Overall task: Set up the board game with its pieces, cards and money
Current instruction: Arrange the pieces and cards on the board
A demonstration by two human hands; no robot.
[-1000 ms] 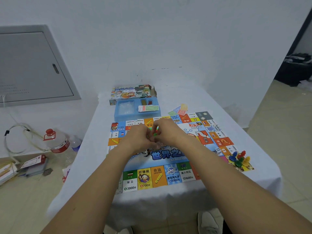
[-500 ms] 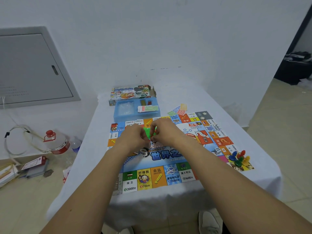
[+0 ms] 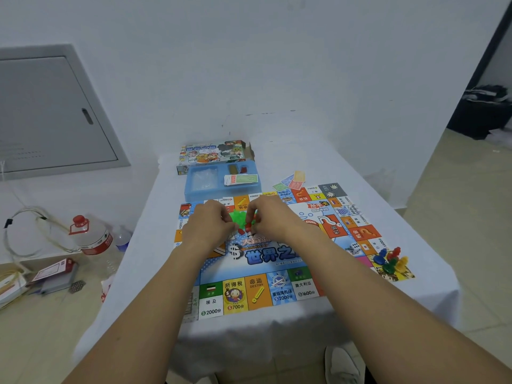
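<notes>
Here, both hands meet over the middle of the game board (image 3: pixel 279 286), which lies flat on the white-clothed tabletop (image 3: pixel 144 245). The left hand (image 3: pixel 206 227) and the right hand (image 3: pixel 273 217) have their fingers curled inward toward each other, with a heap of small green pieces (image 3: pixel 238 218) between them and a few small red pieces (image 3: pixel 247 228) just below the fingertips. The right hand's grip appears pinched on one of the red pieces; whether the left hand's grip is clamped on anything cannot be told, since its fingers are turned away.

On the far side of the board sits a blue plastic tray (image 3: pixel 194 189), touching the board's far edge; it holds a stack of paper money (image 3: pixel 241 179) in its right part and small dark and red items behind that. The printed game box (image 3: pixel 212 154) stands just beyond the tray. A small fan of coloured cards (image 3: pixel 291 180) lies right of the tray at the board's far right corner. At the right near corner of the board a cluster of coloured pawns (image 3: pixel 389 260) stands, with a white die (image 3: pixel 354 248) just to its left.

On the floor to the left stand a large water bottle (image 3: pixel 92 242) with a red cap and some cables.
</notes>
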